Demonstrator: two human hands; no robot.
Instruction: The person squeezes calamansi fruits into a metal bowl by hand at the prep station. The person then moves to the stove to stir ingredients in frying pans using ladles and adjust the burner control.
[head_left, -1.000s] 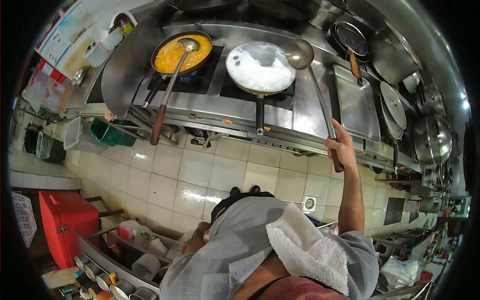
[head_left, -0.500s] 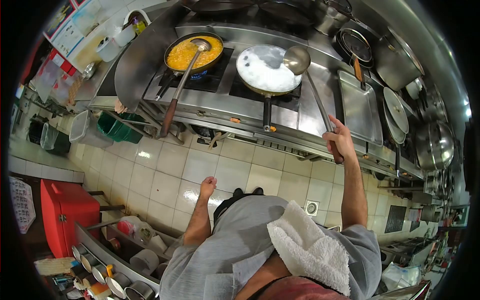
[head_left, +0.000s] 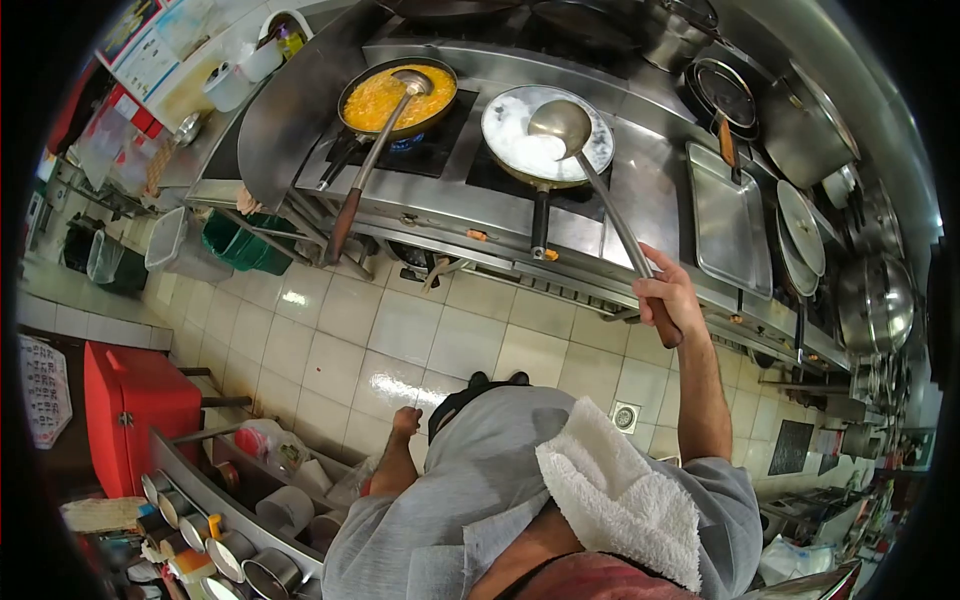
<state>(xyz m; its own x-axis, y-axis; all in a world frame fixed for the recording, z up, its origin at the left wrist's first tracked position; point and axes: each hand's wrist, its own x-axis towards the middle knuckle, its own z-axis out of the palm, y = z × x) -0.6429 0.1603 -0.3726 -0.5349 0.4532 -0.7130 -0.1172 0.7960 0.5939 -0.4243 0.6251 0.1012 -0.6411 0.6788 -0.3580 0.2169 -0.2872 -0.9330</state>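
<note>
My right hand (head_left: 668, 296) grips the wooden end of a long-handled ladle (head_left: 562, 125). The ladle's metal bowl is over the near pan (head_left: 497, 112), which holds white foamy liquid; whether the bowl touches the liquid I cannot tell. This pan sits on the stove with its black handle pointing towards me. To its left, a frying pan (head_left: 349, 88) of bubbling orange-yellow food stands over a blue flame. A second ladle (head_left: 378, 147) rests in it, its wooden handle sticking out over the stove's front edge. My left hand (head_left: 406, 421) hangs low by my side, fingers curled, with nothing visible in it.
Right of the pans lie a metal tray (head_left: 728, 225) and a small pan with a wooden handle (head_left: 727, 145); a large pot (head_left: 806, 120) stands behind. Below the stove's left end is a green bin (head_left: 245, 243). A red box (head_left: 143, 420) stands behind me at left.
The ladle in my right hand has moved left and down, from the pan's right rim to over its middle. My left hand has dropped back closer to my body.
</note>
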